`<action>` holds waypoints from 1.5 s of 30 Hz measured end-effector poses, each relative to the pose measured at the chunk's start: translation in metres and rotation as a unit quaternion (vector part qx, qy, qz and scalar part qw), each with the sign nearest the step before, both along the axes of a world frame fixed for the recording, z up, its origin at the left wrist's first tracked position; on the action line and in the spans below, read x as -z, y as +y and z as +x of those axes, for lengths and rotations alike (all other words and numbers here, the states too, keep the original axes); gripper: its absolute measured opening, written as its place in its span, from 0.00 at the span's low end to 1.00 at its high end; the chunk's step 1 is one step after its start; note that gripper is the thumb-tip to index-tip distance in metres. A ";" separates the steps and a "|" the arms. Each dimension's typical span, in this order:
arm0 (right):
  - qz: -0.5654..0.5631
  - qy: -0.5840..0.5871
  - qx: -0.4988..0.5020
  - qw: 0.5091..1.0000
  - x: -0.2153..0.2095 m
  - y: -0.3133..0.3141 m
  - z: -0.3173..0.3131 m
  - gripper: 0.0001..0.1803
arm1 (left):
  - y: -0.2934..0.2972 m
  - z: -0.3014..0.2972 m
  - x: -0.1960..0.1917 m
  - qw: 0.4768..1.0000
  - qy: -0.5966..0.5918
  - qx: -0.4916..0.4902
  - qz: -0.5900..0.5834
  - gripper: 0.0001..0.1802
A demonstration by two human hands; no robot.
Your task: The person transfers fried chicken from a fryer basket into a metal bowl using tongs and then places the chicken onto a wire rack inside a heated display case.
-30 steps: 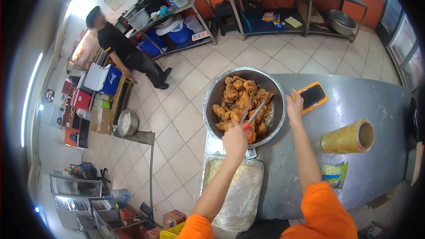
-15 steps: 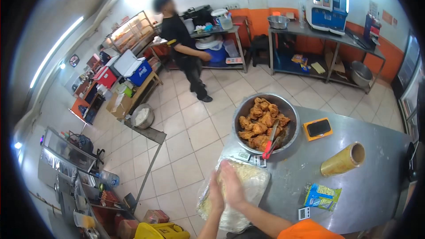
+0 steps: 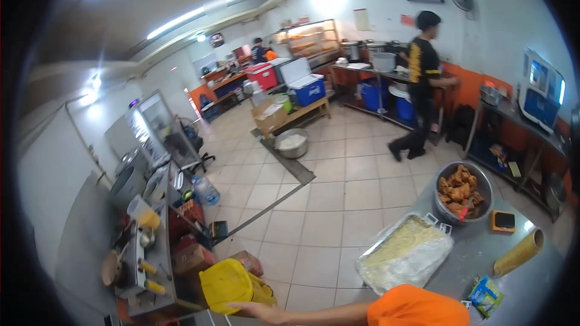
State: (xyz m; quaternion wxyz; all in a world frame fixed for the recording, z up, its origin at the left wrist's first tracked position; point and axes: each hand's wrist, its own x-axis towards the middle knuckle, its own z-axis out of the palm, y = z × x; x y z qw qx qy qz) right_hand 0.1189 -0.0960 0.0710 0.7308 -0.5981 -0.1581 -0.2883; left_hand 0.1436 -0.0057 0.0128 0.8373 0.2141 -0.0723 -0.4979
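My left hand stretches out to the left at the bottom edge, fingers apart and holding nothing, just below a yellow bin. Whether it touches the bin I cannot tell. My orange sleeve fills the lower middle. My right hand is out of view. On the steel table to my right stand a metal bowl of fried chicken with red-handled tongs in it, a plastic-wrapped tray of noodles, a roll of cling film, a small orange device and a blue-green packet.
A person in black walks by shelves at the back right; another person stands far back. A metal basin sits on the tiled floor near red and blue coolers. A cluttered stove counter lines the left.
My view has swung left, away from the table. My hands have left the bowl and tongs, and my left arm now reaches out toward the yellow bin.
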 end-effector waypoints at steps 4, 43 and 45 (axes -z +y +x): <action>-0.365 -0.200 0.086 0.905 -0.032 0.044 0.019 0.32 | 0.026 0.016 -0.008 0.997 0.047 -0.060 -0.033 0.37; -0.155 0.427 0.784 0.422 0.149 -0.483 -0.197 0.31 | -0.577 0.032 -0.057 0.772 -0.102 0.623 0.081 0.37; -0.096 0.504 0.811 0.281 0.144 -0.468 -0.275 0.34 | -0.605 0.040 -0.059 0.746 -0.152 0.644 0.076 0.37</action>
